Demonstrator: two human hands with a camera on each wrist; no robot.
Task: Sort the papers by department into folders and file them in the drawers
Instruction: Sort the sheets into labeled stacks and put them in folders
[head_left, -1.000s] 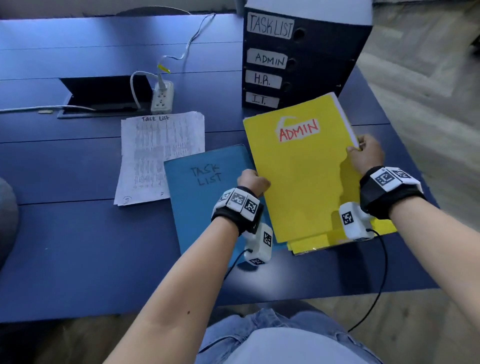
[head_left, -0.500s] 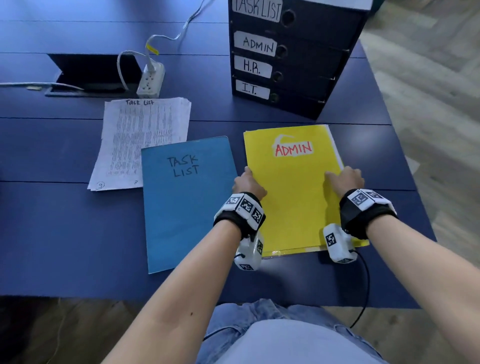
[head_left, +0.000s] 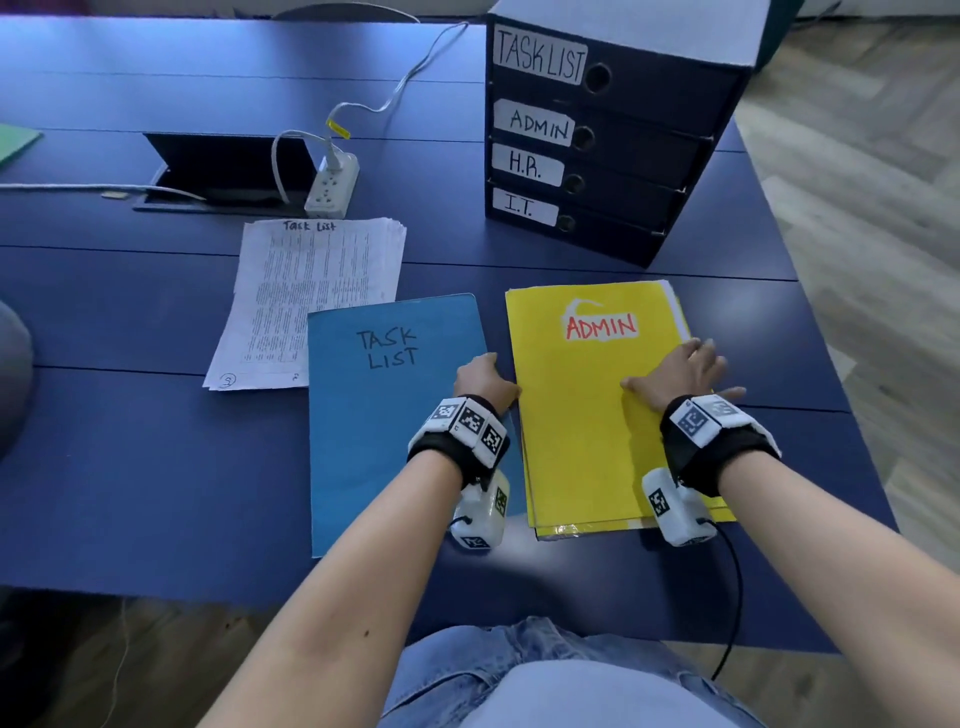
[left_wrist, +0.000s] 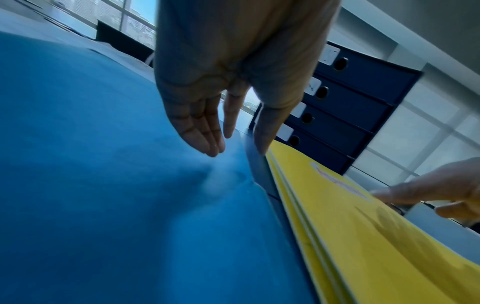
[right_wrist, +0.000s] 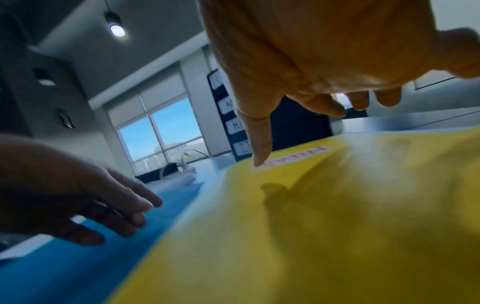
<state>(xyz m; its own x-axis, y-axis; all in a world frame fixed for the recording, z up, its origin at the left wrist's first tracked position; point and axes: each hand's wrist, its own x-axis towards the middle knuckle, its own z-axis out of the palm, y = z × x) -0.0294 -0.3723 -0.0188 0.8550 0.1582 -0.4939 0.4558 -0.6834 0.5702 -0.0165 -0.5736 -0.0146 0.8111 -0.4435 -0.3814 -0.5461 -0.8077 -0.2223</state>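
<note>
My wrist bands and cameras cover the near right corner of the yellow card folder lettered ADMIN (head_left: 582, 431), and white sheets peek out only along its far right edge, so I cannot tell how many papers lie inside. My right hand (head_left: 685, 371) lies flat on that folder near its right edge, fingers spread and straight, gripping nothing. My left hand (head_left: 483, 379) hovers with loose, straight fingers over the right edge of the blue card folder lettered TASK LIST (head_left: 395, 415), thumb by the narrow strip of table between the two folders; whether it touches is unclear. The blue folder covers the near right corner of the stapled white printed sheets headed Task List (head_left: 311, 296). Both folders lie close to the near edge of the dark blue table (head_left: 130, 467). The dark blue four-drawer cabinet (head_left: 623, 171) stands at the far right, its drawers closed, with bare table between it and the yellow folder.
</note>
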